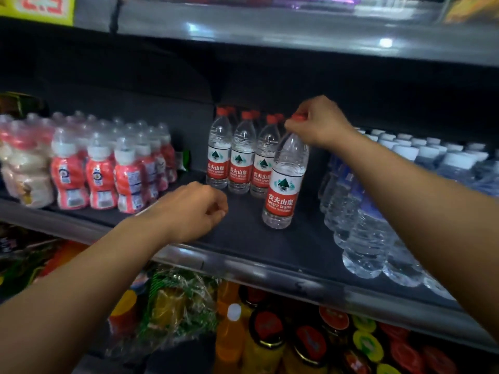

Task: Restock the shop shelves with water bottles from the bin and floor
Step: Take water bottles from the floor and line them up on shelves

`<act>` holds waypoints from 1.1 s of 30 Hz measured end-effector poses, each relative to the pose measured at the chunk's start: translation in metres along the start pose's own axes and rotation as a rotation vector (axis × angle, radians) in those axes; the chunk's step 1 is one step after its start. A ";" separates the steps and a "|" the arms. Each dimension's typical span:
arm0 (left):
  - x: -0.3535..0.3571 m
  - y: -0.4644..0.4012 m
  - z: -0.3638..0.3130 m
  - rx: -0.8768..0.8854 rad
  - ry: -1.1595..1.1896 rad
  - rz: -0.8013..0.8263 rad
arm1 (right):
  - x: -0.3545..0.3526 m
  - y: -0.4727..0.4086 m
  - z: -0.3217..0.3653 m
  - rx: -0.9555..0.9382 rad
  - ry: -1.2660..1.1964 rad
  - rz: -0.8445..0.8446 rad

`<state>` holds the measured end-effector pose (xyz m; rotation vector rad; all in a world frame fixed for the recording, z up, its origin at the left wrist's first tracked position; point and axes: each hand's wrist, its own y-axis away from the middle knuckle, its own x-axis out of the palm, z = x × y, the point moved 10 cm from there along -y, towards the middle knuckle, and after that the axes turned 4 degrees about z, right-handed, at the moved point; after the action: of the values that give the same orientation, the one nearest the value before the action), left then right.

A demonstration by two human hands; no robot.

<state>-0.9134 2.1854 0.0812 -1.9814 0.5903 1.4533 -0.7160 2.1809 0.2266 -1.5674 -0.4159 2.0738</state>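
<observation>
Gripping the red cap, the right hand (318,122) held a Nongfu Spring water bottle (285,182) tilted slightly, its base down on the dark middle shelf (243,236), just in front of a row of 3 matching bottles (239,155) with more behind. Left hand (194,210) hovered low over the shelf front, fingers loosely curled, holding nothing. Blue-label white-capped water bottles (364,211) packed the right side; shrink-wrapped red-and-white drink packs (100,171) sat left. Orange drinks and red-lidded jars (270,336) filled the shelf below. Head view only. Judgement: bring the bottle upright, slide it back flush beside the row, label forward, and let go only once it stands steady.
</observation>
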 end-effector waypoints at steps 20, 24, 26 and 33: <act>0.028 -0.025 0.013 0.015 -0.006 0.025 | 0.036 -0.052 -0.055 0.161 0.041 0.069; 0.026 -0.021 0.011 0.017 0.017 0.025 | 0.033 -0.044 -0.058 0.174 0.044 0.048; 0.025 -0.017 0.009 0.019 0.014 0.026 | 0.031 -0.038 -0.058 0.175 0.039 0.023; 0.016 0.013 0.000 0.001 0.013 0.006 | 0.024 0.015 -0.014 0.051 -0.003 -0.063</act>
<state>-0.9173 2.1766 0.0629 -1.9915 0.6029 1.4451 -0.7112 2.1813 0.1952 -1.5023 -0.4047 2.0239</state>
